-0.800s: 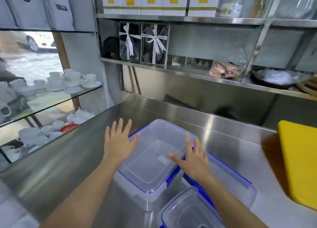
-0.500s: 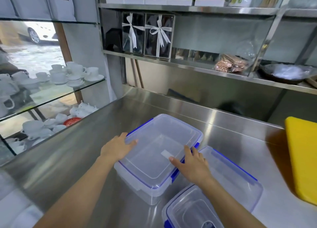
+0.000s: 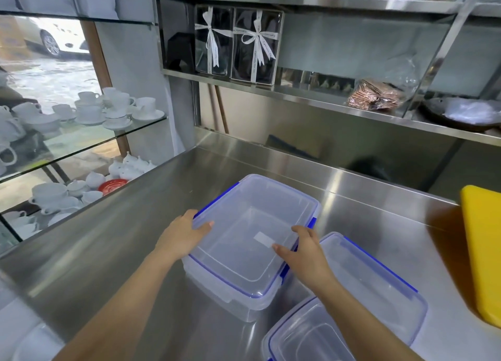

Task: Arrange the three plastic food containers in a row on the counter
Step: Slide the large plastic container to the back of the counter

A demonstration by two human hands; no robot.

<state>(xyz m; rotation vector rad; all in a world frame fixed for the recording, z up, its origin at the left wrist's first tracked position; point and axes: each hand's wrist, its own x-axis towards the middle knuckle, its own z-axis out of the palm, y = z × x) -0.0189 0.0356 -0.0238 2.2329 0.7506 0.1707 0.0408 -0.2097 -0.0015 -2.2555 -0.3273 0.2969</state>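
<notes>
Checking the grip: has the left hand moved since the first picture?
Yes. The left hand came down from above the steel counter onto the big container's left rim.

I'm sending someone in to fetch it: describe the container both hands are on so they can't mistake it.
Start at the steel counter below the wall shelves. Three clear, blue-trimmed lidded containers sit there; take the big container farthest left, gripped by the left hand and right hand. Only it has a small white label on its lid, and it stands taller than the two on its right.

Cafe/shop kitchen: steel counter (image 3: 352, 225), cups (image 3: 116, 111), gift boxes (image 3: 256, 46).
</notes>
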